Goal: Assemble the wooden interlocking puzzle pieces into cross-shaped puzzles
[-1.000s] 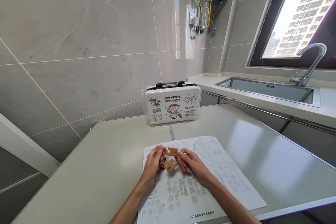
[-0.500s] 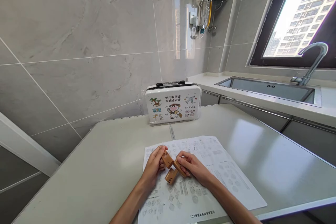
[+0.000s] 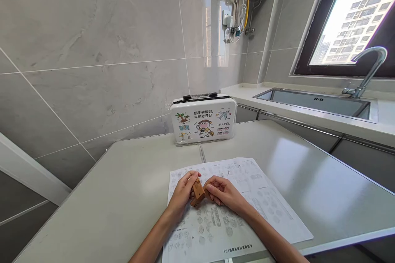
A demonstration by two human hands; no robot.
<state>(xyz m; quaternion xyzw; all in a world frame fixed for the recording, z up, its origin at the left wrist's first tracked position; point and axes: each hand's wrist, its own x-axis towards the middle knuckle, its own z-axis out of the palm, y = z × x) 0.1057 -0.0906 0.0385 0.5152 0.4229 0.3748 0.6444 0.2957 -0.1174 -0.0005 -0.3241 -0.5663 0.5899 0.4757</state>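
Note:
Over the printed sheet, my left hand (image 3: pixel 184 191) is closed on brown wooden puzzle pieces (image 3: pixel 198 189), blocky and notched; where one piece ends and another begins is hard to tell. One block end tilts down below my left fingertips. Close by on the right, my right hand (image 3: pixel 222 191) is closed, its thumb and forefinger pinching a brown wooden puzzle piece (image 3: pixel 207 192), mostly covered by the fingers. Whether that piece touches the ones in my left hand, I cannot tell.
A large white paper (image 3: pixel 247 222) with printed diagrams lies under both hands on the pale table (image 3: pixel 129 197). Behind it stands a white cartoon-printed case (image 3: pixel 203 133) near the tiled wall. To the right is a counter with a sink (image 3: pixel 311 100) and a faucet (image 3: pixel 370 68).
The notched block that hung low between my hands has swung up beside the piece in my left hand. The bar-shaped piece in my right hand has turned and is now mostly hidden.

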